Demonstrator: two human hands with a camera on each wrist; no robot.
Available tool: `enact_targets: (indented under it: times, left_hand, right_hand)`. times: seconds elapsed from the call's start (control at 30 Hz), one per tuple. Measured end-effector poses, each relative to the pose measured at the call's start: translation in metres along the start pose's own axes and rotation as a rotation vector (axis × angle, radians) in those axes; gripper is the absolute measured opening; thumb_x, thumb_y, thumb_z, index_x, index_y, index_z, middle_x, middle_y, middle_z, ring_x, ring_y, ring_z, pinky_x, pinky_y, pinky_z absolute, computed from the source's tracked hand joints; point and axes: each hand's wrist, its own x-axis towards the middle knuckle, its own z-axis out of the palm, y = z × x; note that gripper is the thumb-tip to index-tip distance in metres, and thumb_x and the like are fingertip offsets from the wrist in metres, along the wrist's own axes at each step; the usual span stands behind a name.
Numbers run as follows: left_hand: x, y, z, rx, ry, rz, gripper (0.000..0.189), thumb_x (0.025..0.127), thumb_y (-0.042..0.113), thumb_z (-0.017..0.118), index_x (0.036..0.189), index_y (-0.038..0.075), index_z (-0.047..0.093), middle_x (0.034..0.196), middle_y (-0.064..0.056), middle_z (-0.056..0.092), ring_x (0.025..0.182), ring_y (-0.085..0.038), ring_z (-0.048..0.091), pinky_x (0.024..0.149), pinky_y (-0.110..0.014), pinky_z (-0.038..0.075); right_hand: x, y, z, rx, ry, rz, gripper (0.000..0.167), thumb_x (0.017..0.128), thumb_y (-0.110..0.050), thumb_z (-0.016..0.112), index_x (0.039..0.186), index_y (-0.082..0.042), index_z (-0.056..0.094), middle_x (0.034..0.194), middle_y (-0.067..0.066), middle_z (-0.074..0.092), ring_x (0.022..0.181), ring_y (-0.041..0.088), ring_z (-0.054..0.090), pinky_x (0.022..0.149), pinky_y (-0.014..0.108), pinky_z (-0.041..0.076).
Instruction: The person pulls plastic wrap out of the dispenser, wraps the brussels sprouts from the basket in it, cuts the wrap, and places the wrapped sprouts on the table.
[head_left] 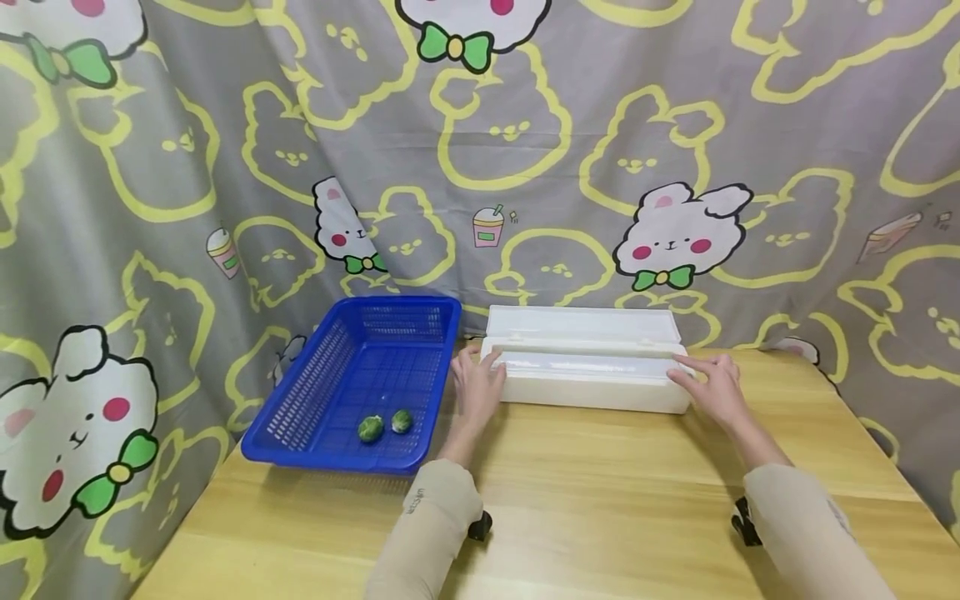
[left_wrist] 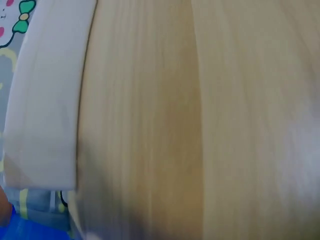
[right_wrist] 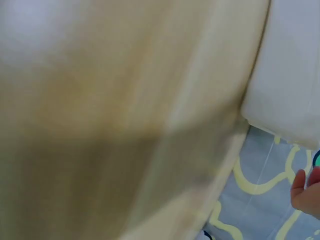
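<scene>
Head view: the box (head_left: pixel 592 395) stands on the bench (head_left: pixel 592 500), lid (head_left: pixel 585 322) raised. Left hand (head_left: pixel 477 385) and right hand (head_left: pixel 717 392) touch opposite ends, thumb and forefinger apart; grip cannot be told. Opening appears complete; closing, if required, remains. Two sprouts (head_left: pixel 371 429) lie in the basket (head_left: pixel 330 458).

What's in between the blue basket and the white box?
The head view shows the left hand between the blue basket and the white box, above some wooden table.
</scene>
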Motion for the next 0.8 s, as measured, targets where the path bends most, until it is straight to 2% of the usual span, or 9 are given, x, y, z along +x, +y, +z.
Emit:
enact_targets:
  times: [0.1, 0.2, 0.27, 0.3, 0.43, 0.5, 0.57, 0.7, 0.8]
  left_hand:
    - [0.002, -0.002, 0.008, 0.014, -0.059, -0.037, 0.030, 0.082, 0.029, 0.059, 0.109, 0.019, 0.067, 0.124, -0.014, 0.044, 0.109, -0.031, 0.037, 0.086, -0.044, 0.037]
    - [0.007, -0.003, 0.011, 0.001, -0.098, -0.075, 0.032, 0.079, 0.029, 0.060, 0.109, 0.020, 0.067, 0.125, -0.013, 0.043, 0.110, -0.030, 0.036, 0.087, -0.045, 0.037]
    - [0.011, -0.003, 0.012, -0.023, -0.122, -0.092, 0.031, 0.077, 0.027, 0.061, 0.106, 0.020, 0.068, 0.125, -0.013, 0.044, 0.110, -0.030, 0.036, 0.087, -0.045, 0.036]
    - [0.013, -0.003, 0.012, -0.036, -0.133, -0.098, 0.030, 0.076, 0.026, 0.062, 0.104, 0.020, 0.069, 0.125, -0.012, 0.044, 0.111, -0.030, 0.036, 0.088, -0.045, 0.036]
    - [0.019, -0.002, 0.012, -0.069, -0.152, -0.121, 0.017, 0.076, 0.024, 0.065, 0.089, 0.017, 0.073, 0.122, -0.012, 0.046, 0.110, -0.030, 0.036, 0.090, -0.045, 0.033]
    - [0.022, -0.002, 0.011, -0.067, -0.145, -0.133, 0.013, 0.076, 0.023, 0.066, 0.083, 0.015, 0.073, 0.119, -0.012, 0.048, 0.108, -0.030, 0.036, 0.090, -0.046, 0.033]
    - [0.024, -0.001, 0.011, -0.069, -0.143, -0.144, 0.012, 0.078, 0.023, 0.066, 0.081, 0.013, 0.073, 0.116, -0.011, 0.050, 0.107, -0.030, 0.037, 0.089, -0.046, 0.033]
    - [0.028, 0.000, 0.012, -0.086, -0.157, -0.157, 0.015, 0.082, 0.023, 0.064, 0.084, 0.010, 0.071, 0.116, -0.010, 0.051, 0.109, -0.030, 0.036, 0.088, -0.047, 0.032]
    - [0.030, 0.001, 0.015, -0.117, -0.155, -0.134, 0.016, 0.086, 0.022, 0.060, 0.087, 0.007, 0.067, 0.116, -0.011, 0.055, 0.111, -0.031, 0.037, 0.089, -0.049, 0.030]
  right_hand:
    - [0.010, 0.003, -0.002, -0.014, -0.079, -0.014, 0.039, 0.087, -0.023, 0.061, 0.112, 0.007, 0.059, 0.091, 0.028, 0.039, 0.086, 0.034, 0.028, 0.072, 0.041, 0.022]
    - [0.019, 0.003, -0.004, 0.001, -0.169, 0.009, 0.036, 0.087, -0.020, 0.061, 0.109, 0.008, 0.060, 0.105, 0.041, 0.041, 0.107, 0.050, 0.026, 0.087, 0.056, 0.020]
    - [0.024, 0.002, -0.006, 0.005, -0.210, 0.015, 0.032, 0.087, -0.017, 0.061, 0.105, 0.009, 0.062, 0.110, 0.041, 0.044, 0.115, 0.056, 0.020, 0.091, 0.063, 0.016]
    - [0.026, 0.002, -0.006, 0.000, -0.221, 0.012, 0.030, 0.086, -0.016, 0.061, 0.103, 0.009, 0.063, 0.109, 0.040, 0.047, 0.115, 0.055, 0.022, 0.090, 0.063, 0.019]
    - [0.029, 0.002, -0.007, -0.020, -0.224, -0.044, 0.022, 0.085, -0.011, 0.062, 0.092, 0.009, 0.067, 0.089, 0.026, 0.061, 0.087, 0.031, 0.049, 0.075, 0.040, 0.040]
    - [0.029, 0.003, -0.007, -0.017, -0.218, -0.060, 0.020, 0.085, -0.010, 0.062, 0.089, 0.010, 0.067, 0.083, 0.020, 0.064, 0.073, 0.015, 0.049, 0.062, 0.028, 0.041]
    - [0.029, 0.002, -0.006, 0.001, -0.221, -0.058, 0.020, 0.086, -0.008, 0.060, 0.086, 0.011, 0.066, 0.076, 0.016, 0.062, 0.064, 0.007, 0.046, 0.056, 0.024, 0.040]
    - [0.028, 0.001, -0.005, 0.010, -0.213, -0.031, 0.021, 0.089, -0.009, 0.056, 0.084, 0.009, 0.064, 0.065, 0.005, 0.053, 0.061, 0.009, 0.040, 0.055, 0.025, 0.036]
    - [0.028, 0.003, -0.002, -0.009, -0.173, -0.036, 0.021, 0.091, -0.010, 0.053, 0.082, 0.006, 0.062, 0.064, 0.002, 0.049, 0.067, 0.014, 0.039, 0.060, 0.027, 0.034]
